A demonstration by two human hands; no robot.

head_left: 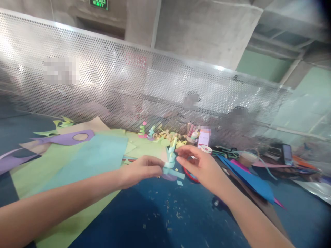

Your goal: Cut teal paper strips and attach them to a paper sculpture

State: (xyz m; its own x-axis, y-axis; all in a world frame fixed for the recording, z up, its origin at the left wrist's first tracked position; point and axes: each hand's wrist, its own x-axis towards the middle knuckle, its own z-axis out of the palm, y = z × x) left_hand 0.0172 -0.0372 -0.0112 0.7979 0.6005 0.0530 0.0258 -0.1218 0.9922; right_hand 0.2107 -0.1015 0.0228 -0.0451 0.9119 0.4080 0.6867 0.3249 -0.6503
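Observation:
A small light-blue paper spiral (170,162) stands upright around a pale yellow stem on a round purple paper base (169,177). My left hand (142,170) is at its left side, fingers stretched out and fingertips by the lower coils; whether they touch the paper I cannot tell. On the other side is my right hand (200,165), its thumb and fingers apart and curved toward the spiral with nothing between them. A loose end of the blue strip (178,174) sticks out to the right above the base. Partly behind my right hand lies a red ring-shaped item (190,175).
Green and blue paper sheets (103,155) and purple offcuts (66,137) cover the left. Behind stand a green paper spiral tree (142,131) and a blue one (151,132), near curled scraps (165,136). Blue sheets (248,179) and a phone (287,154) are right; a perforated metal screen (108,79) rises behind.

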